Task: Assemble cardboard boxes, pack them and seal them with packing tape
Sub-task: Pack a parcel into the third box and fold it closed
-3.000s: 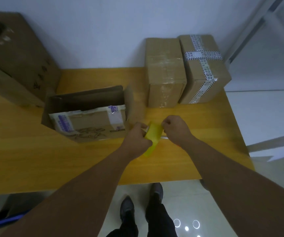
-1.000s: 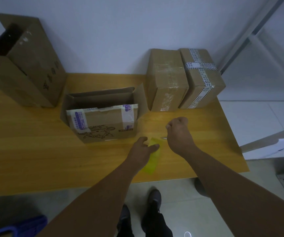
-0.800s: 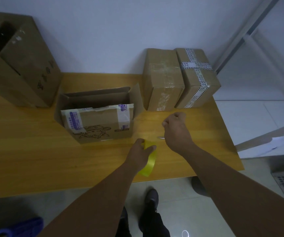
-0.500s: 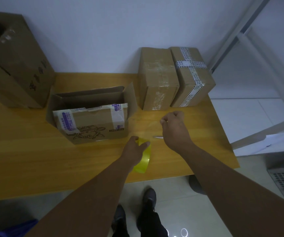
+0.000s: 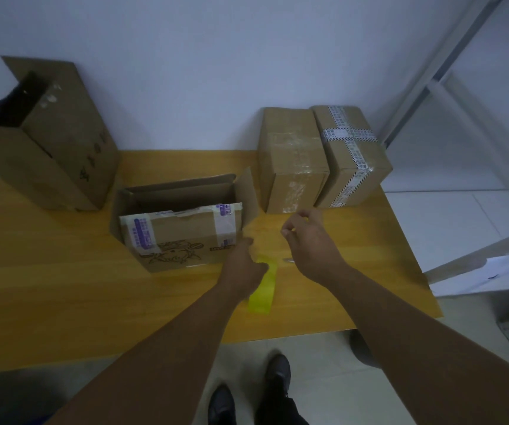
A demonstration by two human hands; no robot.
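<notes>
Yellow tape roll [image 5: 262, 289] gripped under left hand [image 5: 242, 268] (fingertips blurred), open cardboard box [image 5: 179, 237] just beyond; right hand [image 5: 308, 243] alongside above desk [image 5: 62, 286], fingers curled, pinch unclear.

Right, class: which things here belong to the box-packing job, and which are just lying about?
Job: open cardboard box, yellow tape roll in the left hand, clear-taped box, print-taped box.
Lying about: tall open carton at left, white paper at right.

Left hand [image 5: 242, 269] grips yellow tape roll [image 5: 264, 291] beside open box [image 5: 182, 228]; right hand [image 5: 310, 243] hovers, fingers curled
</notes>
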